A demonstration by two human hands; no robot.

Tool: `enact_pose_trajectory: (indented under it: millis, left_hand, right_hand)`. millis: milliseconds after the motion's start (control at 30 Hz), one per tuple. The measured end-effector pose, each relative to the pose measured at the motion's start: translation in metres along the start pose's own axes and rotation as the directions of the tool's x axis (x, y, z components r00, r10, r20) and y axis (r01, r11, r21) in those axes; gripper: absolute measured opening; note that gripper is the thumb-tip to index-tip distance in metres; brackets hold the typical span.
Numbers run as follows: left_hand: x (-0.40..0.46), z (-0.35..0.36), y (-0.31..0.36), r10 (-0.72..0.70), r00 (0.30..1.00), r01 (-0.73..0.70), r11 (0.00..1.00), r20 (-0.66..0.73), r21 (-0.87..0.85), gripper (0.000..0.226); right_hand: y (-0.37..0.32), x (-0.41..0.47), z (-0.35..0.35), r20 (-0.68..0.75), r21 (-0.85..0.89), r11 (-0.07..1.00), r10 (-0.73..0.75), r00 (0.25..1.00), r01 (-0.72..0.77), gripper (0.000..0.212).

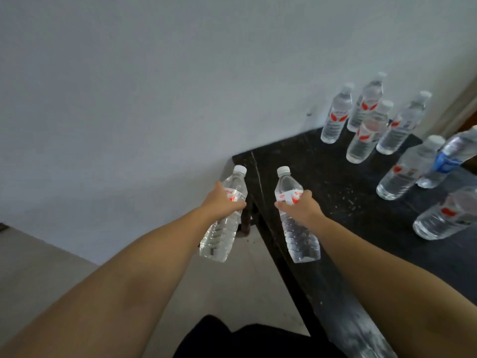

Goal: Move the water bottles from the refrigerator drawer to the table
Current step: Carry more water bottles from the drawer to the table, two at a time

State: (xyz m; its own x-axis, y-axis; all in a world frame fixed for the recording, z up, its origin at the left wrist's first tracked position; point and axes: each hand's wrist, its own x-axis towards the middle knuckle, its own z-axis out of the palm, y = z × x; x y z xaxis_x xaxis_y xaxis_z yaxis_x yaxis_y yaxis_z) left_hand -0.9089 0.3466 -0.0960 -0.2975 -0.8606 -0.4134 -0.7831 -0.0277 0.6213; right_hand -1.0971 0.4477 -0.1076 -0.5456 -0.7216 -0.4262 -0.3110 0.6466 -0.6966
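a water bottle in left hand, another in right hand

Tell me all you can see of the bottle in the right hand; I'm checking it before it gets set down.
The bottle in the right hand is clear plastic with a white screw cap, a white and red label and a ribbed lower body, and looks full of water. The right hand grips it around the label. It is held in the air, cap tilted away, over the near left edge of the dark table, not yet resting on it.
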Motion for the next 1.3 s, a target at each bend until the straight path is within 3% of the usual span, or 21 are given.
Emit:
enact_pose_trajectory:
  millis: [133, 233, 367, 700, 900, 1100, 1300]
  left_hand:
    - [0.047, 0.006, 0.05, 0.098, 0.995, -0.099, 0.995, 0.024, 0.016, 0.076]
    - [0.08, 0.014, 0.085, 0.193, 0.981, -0.194, 0.98, 0.029, 0.045, 0.07]
    - [0.133, 0.03, 0.123, 0.254, 0.965, -0.251, 0.967, 0.063, -0.047, 0.07]
    - [0.246, 0.05, 0.229, 0.5, 0.838, -0.49, 0.866, 0.217, -0.101, 0.067]
    - [0.272, 0.067, 0.238, 0.536, 0.805, -0.514, 0.844, 0.254, -0.15, 0.065]
    - [0.279, 0.071, 0.235, 0.596, 0.755, -0.57, 0.803, 0.273, -0.176, 0.064]
    - [0.284, 0.068, 0.227, 0.58, 0.774, -0.561, 0.814, 0.253, -0.152, 0.069]
  right_hand:
    - [-0.005, 0.033, -0.025, -0.049, 0.058, 0.995, 0.081, 0.995, -0.078, 0.089]
    - [-0.003, 0.056, -0.041, -0.134, 0.126, 0.989, 0.096, 0.986, -0.079, 0.086]
    - [-0.004, 0.087, -0.059, -0.237, 0.264, 0.963, 0.111, 0.965, -0.046, 0.079]
    - [-0.029, 0.181, -0.097, -0.483, 0.415, 0.91, 0.22, 0.847, 0.0, 0.074]
    - [-0.024, 0.194, -0.081, -0.542, 0.519, 0.853, 0.283, 0.791, 0.05, 0.075]
    - [-0.019, 0.194, -0.075, -0.572, 0.481, 0.874, 0.249, 0.782, 0.073, 0.08]
    - [-0.013, 0.192, -0.067, -0.57, 0.469, 0.881, 0.248, 0.783, 0.062, 0.085]
